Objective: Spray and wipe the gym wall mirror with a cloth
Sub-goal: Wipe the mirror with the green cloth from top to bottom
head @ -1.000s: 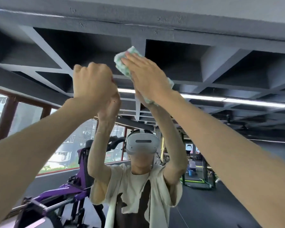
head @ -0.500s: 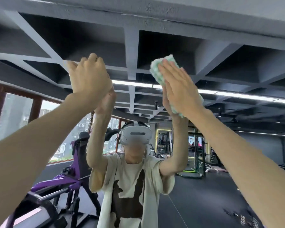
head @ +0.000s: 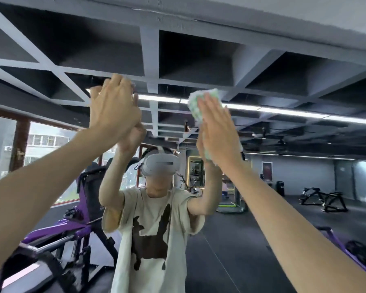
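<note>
our right hand (head: 219, 132) lies flat, fingers straight, pressing the cloth (head: 200, 102) to the mirror (head: 283, 187) high up; our left hand (head: 114, 106) rests spread on the glass to its left. that bare palm may smear the glass. the mirror's top edge looks near above; open glass lies rightward and below.

Bare forearms fill the lower left and lower right of the frame, ending in an ungloved left hand (head: 114, 106) and right hand (head: 218, 132). Reflected at lower centre are a loose cream short-sleeved T-shirt (head: 152, 240) with a dark brown print and a white visor-shaped headset (head: 160, 164).
</note>
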{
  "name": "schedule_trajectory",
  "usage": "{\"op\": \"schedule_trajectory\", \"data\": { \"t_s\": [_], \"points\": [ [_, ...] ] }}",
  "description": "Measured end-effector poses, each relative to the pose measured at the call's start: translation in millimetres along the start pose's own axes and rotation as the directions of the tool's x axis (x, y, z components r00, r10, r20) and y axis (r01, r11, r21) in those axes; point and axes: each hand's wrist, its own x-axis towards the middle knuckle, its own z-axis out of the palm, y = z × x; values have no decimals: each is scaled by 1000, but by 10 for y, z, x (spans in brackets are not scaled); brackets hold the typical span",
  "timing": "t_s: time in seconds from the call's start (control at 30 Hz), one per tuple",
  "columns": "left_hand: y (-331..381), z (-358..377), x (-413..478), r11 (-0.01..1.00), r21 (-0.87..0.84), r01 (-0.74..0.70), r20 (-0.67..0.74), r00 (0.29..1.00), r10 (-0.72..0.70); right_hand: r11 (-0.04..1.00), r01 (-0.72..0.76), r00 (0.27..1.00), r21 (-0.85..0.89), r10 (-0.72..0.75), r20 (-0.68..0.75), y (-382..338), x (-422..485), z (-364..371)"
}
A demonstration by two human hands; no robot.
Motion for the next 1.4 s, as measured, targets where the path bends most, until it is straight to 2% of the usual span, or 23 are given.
{"op": "schedule_trajectory", "data": {
  "t_s": [0.1, 0.17, 0.2, 0.27, 0.33, 0.37, 0.43, 0.5, 0.57, 0.63, 0.7, 0.77, 0.83, 0.87, 0.93, 1.0, 1.03, 1.1, 1.13, 1.2, 1.27, 1.33, 1.4],
  "points": [
    [144, 39, -143, 995, -17, -102, 33, 994, 103, 944, -330, 942, 23, 331, -49, 482, -51, -200],
    [218, 57, -204, 987, -40, -159, 23, 987, 160, 923, -385, 917, 26, 385, -101, 300, -47, -132],
    [268, 58, -227, 984, -54, -169, 12, 985, 170, 942, -336, 934, 23, 336, -124, 128, -67, -80],
    [355, 48, -258, 983, -80, -168, -8, 986, 168, 999, 2, 1000, 37, -1, -30, -168, -193, 12],
    [392, 24, -284, 984, -87, -159, -23, 987, 157, 945, 324, 936, 46, -327, 127, -100, -329, -38],
    [390, 8, -297, 984, -87, -154, -18, 988, 153, 951, 304, 941, 65, -310, 134, 98, -360, -122],
    [327, -38, -328, 987, -89, -133, -1, 991, 133, 999, -12, 1000, 43, 12, -2, 502, -407, -245],
    [240, -93, -347, 989, -92, -120, 17, 992, 122, 921, -387, 913, 40, 389, -118, 694, -421, -317],
    [118, -153, -368, 992, -81, -96, 35, 994, 100, 847, -525, 826, 81, 530, -194, 415, -332, -212],
    [7, -185, -418, 996, -67, -61, 51, 997, 65, 926, -366, 910, 92, 377, -171, -152, -340, -49],
    [-77, -172, -489, 997, -67, -38, 48, 998, 42, 996, 32, 999, 87, -30, -24, -748, -560, 99],
    [-144, -137, -583, 998, -58, -31, 50, 998, 34, 916, 378, 908, 137, -395, 140, -992, -814, 112],
    [-221, -115, -663, 998, -48, -31, 65, 997, 34, 859, 493, 828, 137, -511, 230, -770, -734, 42],
    [-262, -125, -696, 998, -47, -35, 75, 996, 38, 899, 426, 868, 102, -438, 235, -597, -612, 22],
    [-334, -163, -747, 998, -43, -38, 80, 996, 42, 998, 32, 995, 49, -37, 96, -262, -333, -32],
    [-412, -212, -783, 999, -21, -34, 72, 997, 36, 948, -298, 951, 111, 305, -48, -308, -170, -47],
    [-436, -221, -790, 999, -15, -32, 75, 997, 33, 942, -313, 945, 120, 322, -58, -505, -187, -14],
    [-477, -271, -804, 1000, -16, 2, 93, 996, -1, 992, 9, 1000, 124, -11, 16, -999, -511, 129],
    [-488, -306, -804, 1000, -23, 20, 98, 995, -17, 954, 244, 962, 172, -261, 83, -1240, -769, 193],
    [-518, -406, -820, 999, -18, 39, 110, 993, -37, 779, 549, 762, 303, -615, 202, -1496, -1209, 192],
    [-544, -494, -827, 1000, -9, 26, 117, 993, -25, 685, 640, 652, 347, -724, 227, -1343, -1087, 192],
    [-563, -574, -809, 1000, -5, 12, 123, 992, -11, 842, 495, 825, 215, -533, 188, -1079, -598, 188],
    [-590, -618, -794, 1000, -7, 19, 131, 991, -18, 990, 86, 992, 108, -95, 87, -784, -35, 110]
  ]
}}
